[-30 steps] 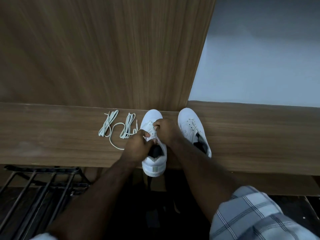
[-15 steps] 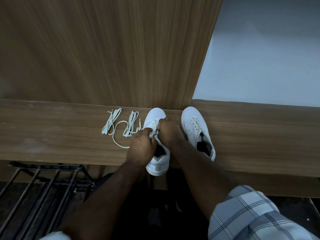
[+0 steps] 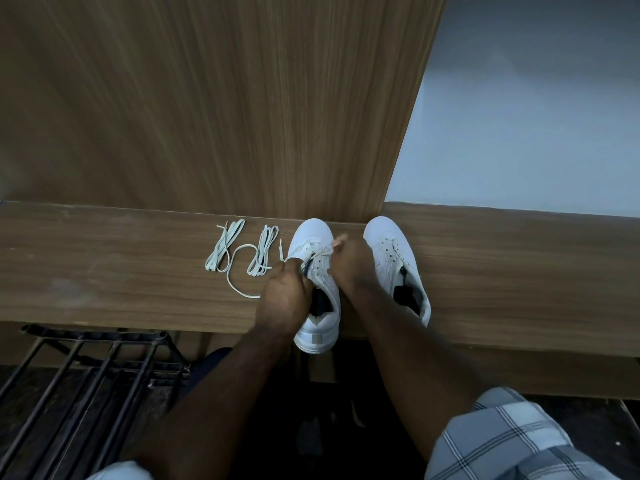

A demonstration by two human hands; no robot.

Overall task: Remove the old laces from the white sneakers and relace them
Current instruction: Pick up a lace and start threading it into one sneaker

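Head view. Wooden ledge (image 3: 121, 271): two white sneakers, toes toward the wood panel (image 3: 242, 98). Left sneaker (image 3: 317, 271): heel overhanging the ledge edge; both hands on its lacing. Left hand (image 3: 285, 299): fingers curled, pinching a lace. Right hand (image 3: 349, 261): fingers curled, pinching the lace (image 3: 323, 252) near the eyelets. Right sneaker (image 3: 394, 258): unlaced, just beside. Loose laces (image 3: 242, 258): bundled, left of the sneakers. Black metal rack (image 3: 79, 375): lower left.

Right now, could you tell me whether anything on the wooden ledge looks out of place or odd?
Only small things: the left sneaker overhangs the ledge at its heel, and one bundle of loose laces trails a stray loop. The right sneaker has bare eyelets, as expected mid-task.
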